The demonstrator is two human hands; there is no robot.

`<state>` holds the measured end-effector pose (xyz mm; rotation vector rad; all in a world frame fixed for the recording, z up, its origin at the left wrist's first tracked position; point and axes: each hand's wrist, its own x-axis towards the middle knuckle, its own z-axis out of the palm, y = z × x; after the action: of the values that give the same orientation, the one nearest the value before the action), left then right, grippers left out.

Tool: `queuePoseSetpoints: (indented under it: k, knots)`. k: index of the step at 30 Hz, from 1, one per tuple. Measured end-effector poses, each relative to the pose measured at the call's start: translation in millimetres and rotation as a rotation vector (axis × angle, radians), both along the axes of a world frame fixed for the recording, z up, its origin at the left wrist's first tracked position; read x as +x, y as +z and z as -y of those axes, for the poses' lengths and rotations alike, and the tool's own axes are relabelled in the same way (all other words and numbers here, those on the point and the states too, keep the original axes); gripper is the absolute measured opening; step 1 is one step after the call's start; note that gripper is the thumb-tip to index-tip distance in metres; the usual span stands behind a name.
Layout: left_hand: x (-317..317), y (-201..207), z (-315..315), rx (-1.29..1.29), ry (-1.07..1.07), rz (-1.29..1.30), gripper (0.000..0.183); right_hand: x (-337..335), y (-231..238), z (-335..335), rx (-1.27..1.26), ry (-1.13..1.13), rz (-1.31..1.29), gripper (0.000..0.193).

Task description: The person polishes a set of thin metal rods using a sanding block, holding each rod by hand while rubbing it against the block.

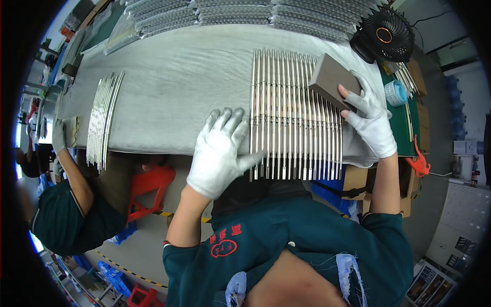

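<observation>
A row of thin shiny metal rods (279,110) lies side by side at the table's front edge, with the near ends sticking out over it. My left hand (220,148), in a white glove, lies flat at the row's left side, fingers spread and thumb reaching over the rods. My right hand (369,116) wears a white glove with bare thumb and fingertips showing. It grips a grey-brown rectangular block (332,79), tilted over the right part of the rods. Whether the block touches the rods I cannot tell.
A smaller bundle of rods (104,120) lies at left, near a co-worker's gloved hand (59,135). Stacked clear plastic trays (232,13) line the back. A black fan (383,35) stands at back right, with a blue tape roll (396,93) nearer. A red stool (151,189) is below.
</observation>
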<state>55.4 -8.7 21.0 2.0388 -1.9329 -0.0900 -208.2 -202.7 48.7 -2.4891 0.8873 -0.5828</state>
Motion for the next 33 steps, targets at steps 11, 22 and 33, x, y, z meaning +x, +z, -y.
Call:
queuePoseSetpoints:
  k: [11,22,33]
  knots:
    - [-6,4,-26,0.007,-0.115,0.004,0.095,-11,-1,-6,-0.034,-0.140,0.050,0.054]
    - [18,-1,123,-0.282,-0.148,0.255,0.054,-3,-51,15,-0.100,-0.447,0.660,0.072]
    - [28,-12,158,-0.312,-0.273,0.186,0.057,-8,-56,12,-0.052,-0.438,0.643,0.073]
